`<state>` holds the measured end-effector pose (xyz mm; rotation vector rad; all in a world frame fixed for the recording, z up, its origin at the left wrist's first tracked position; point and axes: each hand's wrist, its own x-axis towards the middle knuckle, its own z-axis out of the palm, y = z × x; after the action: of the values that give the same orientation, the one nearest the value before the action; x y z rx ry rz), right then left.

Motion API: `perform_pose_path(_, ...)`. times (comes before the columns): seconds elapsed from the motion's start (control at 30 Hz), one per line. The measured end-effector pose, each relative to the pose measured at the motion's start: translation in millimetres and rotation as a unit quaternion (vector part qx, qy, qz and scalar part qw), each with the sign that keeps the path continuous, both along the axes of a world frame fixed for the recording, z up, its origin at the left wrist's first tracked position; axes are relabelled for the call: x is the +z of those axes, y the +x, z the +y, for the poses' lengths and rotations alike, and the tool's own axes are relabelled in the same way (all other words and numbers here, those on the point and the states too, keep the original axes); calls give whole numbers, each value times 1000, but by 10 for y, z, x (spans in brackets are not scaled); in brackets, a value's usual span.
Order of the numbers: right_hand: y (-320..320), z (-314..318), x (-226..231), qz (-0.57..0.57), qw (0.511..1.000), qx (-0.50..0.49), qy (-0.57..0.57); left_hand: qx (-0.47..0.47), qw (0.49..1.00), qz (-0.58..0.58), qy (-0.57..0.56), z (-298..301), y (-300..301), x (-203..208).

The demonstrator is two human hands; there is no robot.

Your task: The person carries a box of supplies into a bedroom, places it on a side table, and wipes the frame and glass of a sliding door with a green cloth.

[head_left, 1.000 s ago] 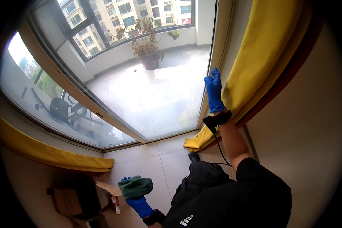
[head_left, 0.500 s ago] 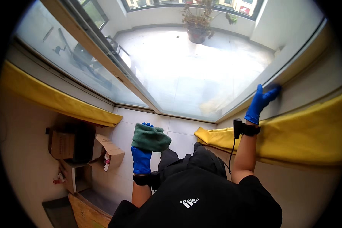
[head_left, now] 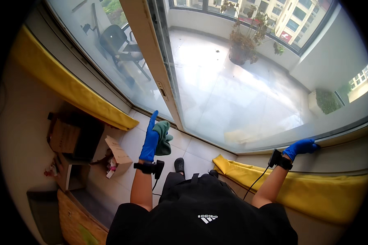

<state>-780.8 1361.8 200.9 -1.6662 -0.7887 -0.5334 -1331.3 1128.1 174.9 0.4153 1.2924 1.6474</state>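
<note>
My left hand (head_left: 150, 141), in a blue glove, holds a folded green cloth (head_left: 163, 138) against its palm side; a finger stretches forward toward the glass sliding door. The cloth hangs on the hand's right side. At the right, my right hand (head_left: 301, 148), also in a blue glove, is at the pale door frame (head_left: 270, 150), its fingers curled against the edge. Part of its grip is hidden. The large glass pane (head_left: 216, 110) stands in front of me, with the door's upright frame (head_left: 157, 69) and its latch left of centre.
Yellow curtains hang at the left (head_left: 69, 85) and lower right (head_left: 315, 194). Cardboard boxes (head_left: 119, 157) and a wooden board (head_left: 79, 218) are at the lower left. Beyond the glass are a potted plant (head_left: 239, 53) and a dark chair (head_left: 114, 43).
My view has turned right. My left hand has gone forward, a finger now extended, the cloth now hanging beside it. My right hand has shifted right along the frame, its spread fingers now curled.
</note>
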Motion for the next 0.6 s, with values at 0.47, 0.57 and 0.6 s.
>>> perform_pose_path(0.47, -117, -607, 442, 43, 993, 74, -82, -12, 695, 648, -312, 973, -496, -1055)
perform_pose_path(0.57, -117, -522, 320, 36, 993, 101, -54, -16, 669, 668, -325, 960, -718, -1062)
perform_pose_path(0.6, -149, -489, 310, 59, 989, 95, -98, -21, 668, 667, -330, 940, -823, -1035)
